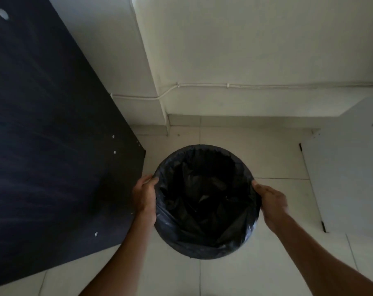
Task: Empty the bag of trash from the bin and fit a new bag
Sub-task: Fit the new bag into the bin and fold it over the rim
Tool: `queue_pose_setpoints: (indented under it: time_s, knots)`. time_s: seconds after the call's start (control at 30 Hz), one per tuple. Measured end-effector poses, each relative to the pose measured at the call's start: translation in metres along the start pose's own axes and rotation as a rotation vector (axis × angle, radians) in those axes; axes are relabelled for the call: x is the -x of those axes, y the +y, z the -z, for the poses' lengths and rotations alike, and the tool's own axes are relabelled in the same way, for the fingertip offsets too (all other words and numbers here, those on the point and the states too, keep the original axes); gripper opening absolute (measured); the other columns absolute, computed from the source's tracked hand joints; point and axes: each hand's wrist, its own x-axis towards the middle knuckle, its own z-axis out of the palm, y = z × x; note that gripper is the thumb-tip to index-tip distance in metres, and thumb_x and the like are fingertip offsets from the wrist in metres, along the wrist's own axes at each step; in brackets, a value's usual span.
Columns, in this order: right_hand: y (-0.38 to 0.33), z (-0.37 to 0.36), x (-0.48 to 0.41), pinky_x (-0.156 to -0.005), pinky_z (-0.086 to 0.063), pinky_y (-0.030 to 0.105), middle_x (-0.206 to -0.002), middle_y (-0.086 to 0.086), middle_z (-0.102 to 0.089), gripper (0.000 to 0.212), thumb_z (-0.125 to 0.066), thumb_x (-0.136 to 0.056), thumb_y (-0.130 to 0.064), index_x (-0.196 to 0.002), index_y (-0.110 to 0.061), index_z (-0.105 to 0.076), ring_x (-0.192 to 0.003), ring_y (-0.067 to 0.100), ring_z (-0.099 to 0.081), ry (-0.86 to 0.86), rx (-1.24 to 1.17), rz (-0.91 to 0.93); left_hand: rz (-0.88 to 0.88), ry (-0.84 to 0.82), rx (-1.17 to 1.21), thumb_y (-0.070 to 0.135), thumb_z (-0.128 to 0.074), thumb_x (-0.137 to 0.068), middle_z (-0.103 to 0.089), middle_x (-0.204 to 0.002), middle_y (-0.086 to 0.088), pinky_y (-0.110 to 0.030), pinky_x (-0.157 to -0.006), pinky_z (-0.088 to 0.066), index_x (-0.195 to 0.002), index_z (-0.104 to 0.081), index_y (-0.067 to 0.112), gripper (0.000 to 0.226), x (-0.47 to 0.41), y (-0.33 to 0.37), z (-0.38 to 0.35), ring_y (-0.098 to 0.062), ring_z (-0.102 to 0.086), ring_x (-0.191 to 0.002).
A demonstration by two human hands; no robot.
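A round bin stands on the tiled floor, wrapped in a black bag (204, 238) whose edge is folded over the rim and down the outside, so the bin's own wall is hidden. The bag's inside is dark and crumpled; I cannot make out any contents. My left hand (144, 197) grips the bag-covered rim on the left side, thumb over the top. My right hand (272, 202) holds the rim on the right side the same way.
A dark panel (42, 135) with small screws stands close on the left, almost touching the bin. A white panel (350, 167) leans at the right. Behind the bin is a white wall (245, 50) with a thin cable run. White floor tiles (224, 278) lie in front.
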Motion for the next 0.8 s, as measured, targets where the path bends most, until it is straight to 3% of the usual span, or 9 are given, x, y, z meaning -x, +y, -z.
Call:
queue_pose_setpoints:
  time_s: [0.07, 0.13, 0.27, 0.37, 0.47, 0.57, 0.7, 0.8]
  knots:
    - [-0.002, 0.001, 0.002, -0.088, -0.056, 0.042, -0.088, 0.012, -0.076, 0.019, -0.075, -0.083, -0.023, -0.085, -0.005, -0.076, -0.091, 0.031, -0.071, -0.032, 0.034, 0.012, 0.004, -0.011, -0.008, 0.024, -0.066, -0.091, -0.068, -0.096, 0.001, -0.035, -0.087, -0.051, -0.093, -0.069, 0.023, 0.003, 0.005, -0.003, -0.002, -0.023, -0.063, -0.099]
    - [-0.007, 0.001, 0.005, -0.085, -0.055, 0.04, -0.089, 0.011, -0.076, 0.02, -0.069, -0.089, -0.024, -0.088, -0.005, -0.076, -0.092, 0.03, -0.07, -0.103, 0.044, -0.001, 0.004, -0.011, -0.026, 0.027, -0.062, -0.095, -0.067, -0.091, -0.001, -0.031, -0.078, -0.049, -0.091, -0.068, 0.018, 0.011, 0.003, -0.006, -0.001, -0.025, -0.063, -0.099]
    - [-0.016, 0.0, 0.002, -0.091, -0.053, 0.044, -0.098, 0.013, -0.075, 0.029, -0.058, -0.095, -0.028, -0.094, -0.004, -0.075, -0.097, 0.03, -0.069, -0.206, 0.086, -0.07, 0.115, 0.022, -0.015, 0.038, -0.055, -0.098, -0.067, -0.112, -0.016, -0.042, -0.101, -0.046, -0.106, -0.067, 0.006, 0.036, -0.004, 0.001, -0.006, -0.03, -0.061, -0.11]
    - [-0.025, -0.006, -0.006, -0.087, -0.053, 0.041, -0.1, 0.007, -0.074, 0.03, -0.067, -0.085, -0.041, -0.094, -0.013, -0.074, -0.097, 0.027, -0.067, -0.121, 0.147, -0.039, 0.02, 0.009, -0.103, 0.049, -0.048, -0.099, -0.062, -0.118, -0.011, -0.037, -0.096, -0.046, -0.123, -0.06, 0.009, 0.049, -0.009, 0.009, -0.016, -0.029, -0.058, -0.112]
    - [-0.033, -0.024, -0.013, -0.08, -0.054, 0.035, -0.091, 0.001, -0.072, 0.041, -0.071, -0.078, -0.057, -0.093, -0.018, -0.072, -0.088, 0.019, -0.067, -0.063, 0.249, 0.103, -0.165, -0.057, -0.231, 0.046, -0.06, -0.093, -0.063, -0.107, -0.003, -0.038, -0.087, -0.052, -0.113, -0.061, 0.017, 0.035, -0.013, 0.015, -0.026, -0.023, -0.061, -0.101]
    - [-0.028, -0.035, -0.02, -0.083, -0.057, 0.039, -0.086, 0.0, -0.072, 0.042, -0.072, -0.077, -0.059, -0.092, -0.02, -0.071, -0.084, 0.019, -0.068, -0.001, 0.384, 0.211, -0.225, -0.103, -0.32, 0.038, -0.061, -0.094, -0.065, -0.094, -0.004, -0.043, -0.087, -0.055, -0.101, -0.064, 0.016, 0.023, -0.018, 0.014, -0.028, -0.024, -0.064, -0.093]
    - [-0.026, -0.036, -0.023, -0.073, -0.053, 0.033, -0.082, 0.005, -0.071, 0.037, -0.072, -0.081, -0.049, -0.086, -0.013, -0.072, -0.083, 0.025, -0.068, -0.008, 0.385, 0.233, -0.205, -0.145, -0.281, 0.033, -0.062, -0.095, -0.069, -0.092, -0.008, -0.04, -0.085, -0.056, -0.099, -0.068, 0.013, 0.021, -0.023, 0.014, -0.024, -0.026, -0.067, -0.093]
    - [-0.033, -0.035, -0.029, -0.078, -0.055, 0.039, -0.078, 0.01, -0.07, 0.039, -0.078, -0.075, -0.049, -0.076, -0.011, -0.07, -0.081, 0.03, -0.067, -0.046, 0.322, 0.134, -0.112, -0.189, -0.288, 0.033, -0.064, -0.092, -0.072, -0.095, -0.01, -0.043, -0.089, -0.055, -0.096, -0.071, 0.013, 0.021, -0.033, 0.021, -0.024, -0.026, -0.068, -0.093]
